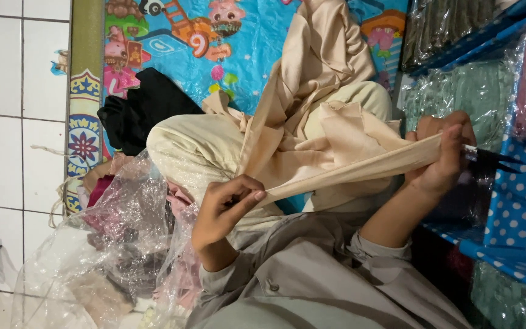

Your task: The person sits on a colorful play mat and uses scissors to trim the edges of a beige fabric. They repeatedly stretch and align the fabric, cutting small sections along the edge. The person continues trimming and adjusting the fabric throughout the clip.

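Fabric dominates the scene: one long beige cloth [336, 122] drapes over the person's lap and the colourful play mat [257, 42], a strip of it pulled taut between two hands. One clear plastic bag [111, 244] lies crumpled beside the knee, near one black garment [147, 106]. The left hand [223, 210] pinches one end of the strip, fingers clenched on the cloth. The right hand [442, 152] grips the other end, closed around it together with one pair of dark-bladed scissors [491, 159].
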